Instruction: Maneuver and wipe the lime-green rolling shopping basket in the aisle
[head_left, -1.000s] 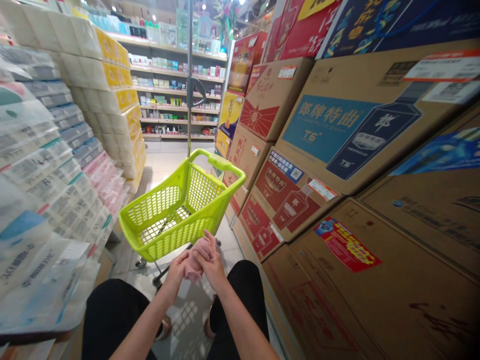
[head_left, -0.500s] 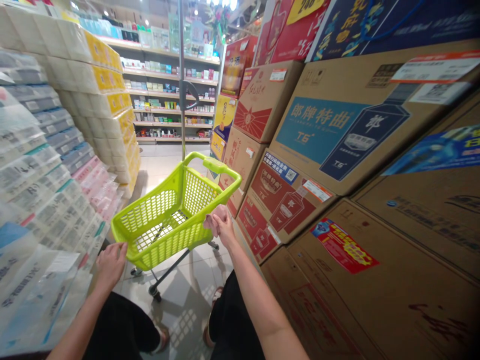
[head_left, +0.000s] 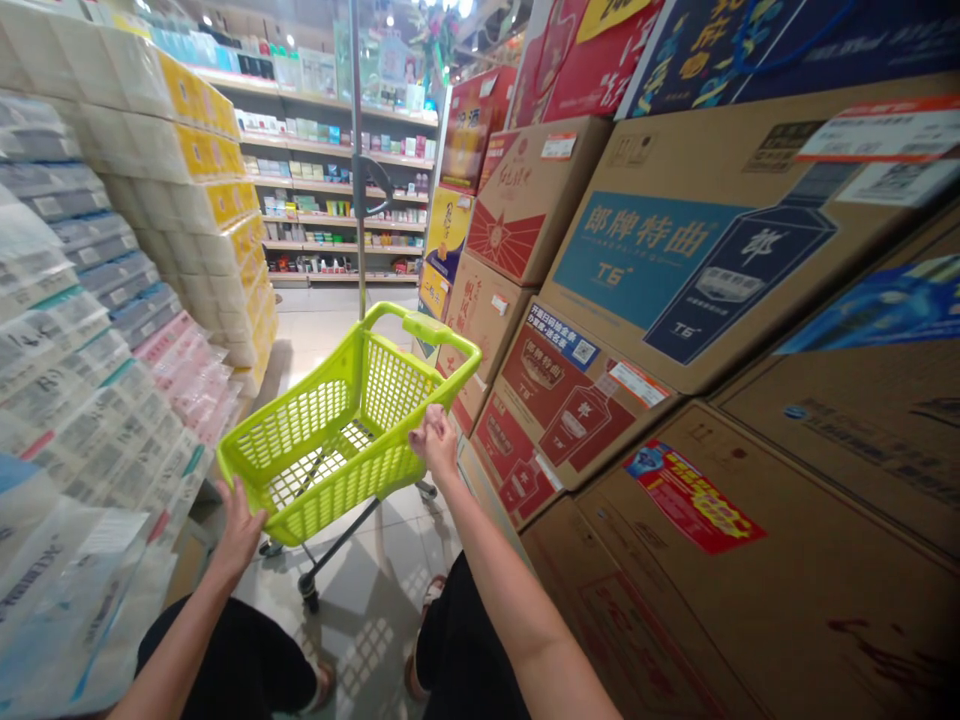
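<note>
A lime-green shopping cart [head_left: 322, 500] with a perforated plastic basket stands in front of me, turned at an angle, with nothing inside the basket. My left hand [head_left: 238, 528] is closed around its near left corner, thumb on one side and fingers on the other. Beside the near right side of the basket, my right hand [head_left: 440, 445] is closed on a crumpled pinkish cloth [head_left: 417, 440]. Whether that hand also touches the cart, I cannot tell.
Stacked cartons [head_left: 630, 240] line my right side closely. To my left are piled tissue packs [head_left: 90, 390] and taller white-and-yellow paper bundles [head_left: 202, 180]. A thin upright pole [head_left: 358, 120] rises behind the cart. Shelves of small goods [head_left: 337, 190] stand at the back.
My left hand has moved right and taken hold of the basket's near left corner. The right hand with the cloth stays by the basket's side. The cart has barely shifted.
</note>
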